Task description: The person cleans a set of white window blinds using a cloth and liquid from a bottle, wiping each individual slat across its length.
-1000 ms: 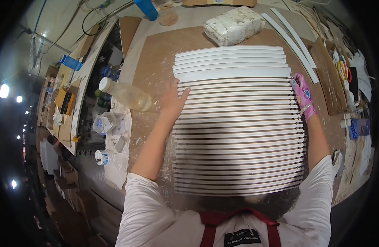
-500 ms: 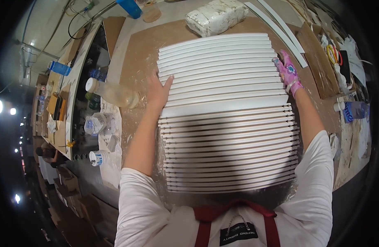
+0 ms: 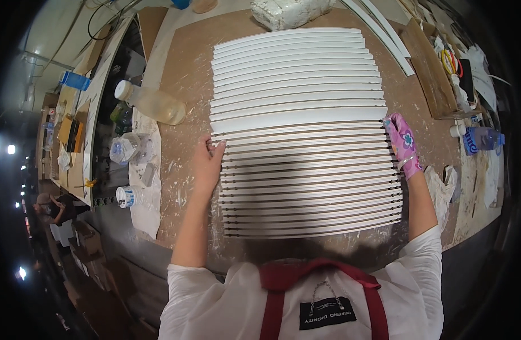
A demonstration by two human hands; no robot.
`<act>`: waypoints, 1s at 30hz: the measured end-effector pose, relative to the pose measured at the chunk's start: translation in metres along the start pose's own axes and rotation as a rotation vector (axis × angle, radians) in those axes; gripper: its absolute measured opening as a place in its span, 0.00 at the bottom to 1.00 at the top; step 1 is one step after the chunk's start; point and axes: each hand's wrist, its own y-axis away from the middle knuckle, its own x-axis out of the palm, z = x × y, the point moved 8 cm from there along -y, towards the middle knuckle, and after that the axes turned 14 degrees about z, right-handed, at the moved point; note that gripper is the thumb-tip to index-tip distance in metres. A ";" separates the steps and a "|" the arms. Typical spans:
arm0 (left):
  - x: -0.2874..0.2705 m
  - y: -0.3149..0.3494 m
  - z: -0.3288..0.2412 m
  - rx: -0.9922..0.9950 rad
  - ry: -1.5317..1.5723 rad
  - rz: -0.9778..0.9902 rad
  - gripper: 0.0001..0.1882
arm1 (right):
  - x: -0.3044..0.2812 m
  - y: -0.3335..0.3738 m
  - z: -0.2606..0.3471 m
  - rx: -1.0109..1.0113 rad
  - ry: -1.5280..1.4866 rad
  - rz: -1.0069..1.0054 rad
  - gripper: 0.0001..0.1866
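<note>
A broad panel of white slats point(image 3: 297, 82) lies flat on the brown board, its rows running left to right. In the far part the slats overlap closely; in the near part the white slats point(image 3: 311, 195) show dark gaps and small dark pegs at their ends. My bare left hand point(image 3: 208, 164) is closed at the left ends of the near slats, thumb on top. At the opposite ends, just below the wide white band, my right hand point(image 3: 405, 144) in a pink flowered glove has its fingers together against the slats. Its fingertips are partly hidden.
A plastic-wrapped white block point(image 3: 291, 12) sits beyond the panel. Left are a bottle of cloudy liquid point(image 3: 152, 103), a clear jug point(image 3: 127, 148) and a white cup point(image 3: 127, 196). Right are loose white strips point(image 3: 379, 34), a cardboard box point(image 3: 427, 68) and a water bottle point(image 3: 481, 139). Another person point(image 3: 56, 209) is far left.
Both my hands have moved toward me along the panel's sides, from the overlapped far slats to the near ones. My left fingers and gloved right fingers have drawn in. The view has shifted.
</note>
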 end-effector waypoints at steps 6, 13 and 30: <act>0.001 0.017 -0.006 -0.030 -0.106 -0.034 0.24 | 0.000 0.020 0.005 -0.021 0.200 -0.048 0.16; 0.004 0.004 0.000 0.082 -0.095 -0.069 0.27 | 0.004 0.008 0.006 0.120 0.051 0.007 0.20; 0.021 0.126 0.012 -0.055 -0.032 0.060 0.24 | 0.008 0.141 -0.025 0.069 0.148 -0.014 0.24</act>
